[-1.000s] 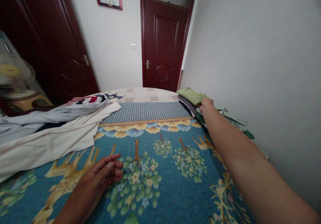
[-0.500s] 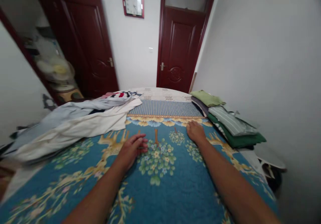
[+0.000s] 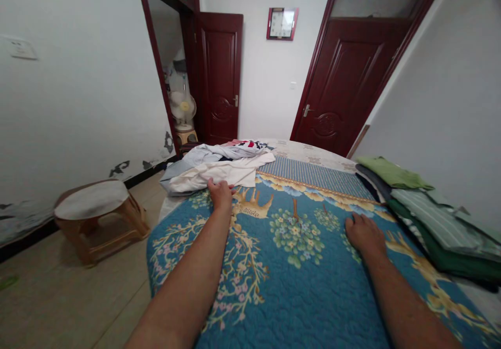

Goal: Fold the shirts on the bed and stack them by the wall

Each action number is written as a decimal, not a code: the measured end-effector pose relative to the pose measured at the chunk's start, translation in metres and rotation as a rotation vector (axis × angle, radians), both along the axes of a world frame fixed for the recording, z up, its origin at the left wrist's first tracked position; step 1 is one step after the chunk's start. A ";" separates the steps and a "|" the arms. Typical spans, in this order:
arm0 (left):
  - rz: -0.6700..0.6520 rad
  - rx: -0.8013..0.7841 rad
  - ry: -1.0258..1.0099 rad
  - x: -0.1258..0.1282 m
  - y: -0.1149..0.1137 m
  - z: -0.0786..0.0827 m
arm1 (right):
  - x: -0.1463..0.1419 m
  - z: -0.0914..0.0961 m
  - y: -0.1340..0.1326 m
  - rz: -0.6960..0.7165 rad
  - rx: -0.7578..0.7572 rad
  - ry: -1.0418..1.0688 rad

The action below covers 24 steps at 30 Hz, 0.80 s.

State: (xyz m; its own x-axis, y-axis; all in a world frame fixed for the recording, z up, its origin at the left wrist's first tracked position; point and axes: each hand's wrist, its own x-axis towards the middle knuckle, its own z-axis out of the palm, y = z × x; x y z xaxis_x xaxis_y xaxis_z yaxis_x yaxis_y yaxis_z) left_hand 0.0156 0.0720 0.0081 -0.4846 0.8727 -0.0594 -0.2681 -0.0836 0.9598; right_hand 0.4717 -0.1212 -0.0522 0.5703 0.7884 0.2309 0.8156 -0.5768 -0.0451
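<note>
My left hand (image 3: 221,192) is at the near edge of a cream-white garment (image 3: 235,172), fingers slightly apart and touching or almost touching the cloth; no grip on it shows. This garment lies loosely at the front of a heap of unfolded clothes, with a pale grey garment (image 3: 211,153) behind it. On the blue quilted cover (image 3: 313,297), patterned with deer and flowers, rests my right hand (image 3: 364,233). It lies palm down with loosely bent fingers, and nothing shows in it. Folded clothes (image 3: 442,218), green and striped, are stacked to its right.
The cover lies over a round-ended table with a pale patterned cloth (image 3: 309,149). A stool (image 3: 94,203) with a white top stands on the floor at the left. Beyond are a fan (image 3: 183,106), a wall clock (image 3: 282,24) and two dark red doors. A wall runs along the right.
My view has turned left, bringing the stool and floor into sight. My left hand has moved left from the middle of the cover to the cream-white garment. My right hand stays on the cover.
</note>
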 end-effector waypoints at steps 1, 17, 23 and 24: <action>0.046 -0.010 -0.037 -0.009 0.004 0.002 | 0.000 0.001 -0.001 0.000 0.003 0.000; 0.026 -0.175 0.193 -0.074 0.031 0.005 | -0.005 0.013 -0.006 0.032 0.042 0.021; -0.181 -0.241 0.346 -0.058 0.020 0.004 | 0.000 0.011 -0.005 0.025 0.016 0.024; -0.217 -0.222 0.379 -0.054 0.016 0.004 | 0.001 0.010 -0.005 0.026 0.016 0.024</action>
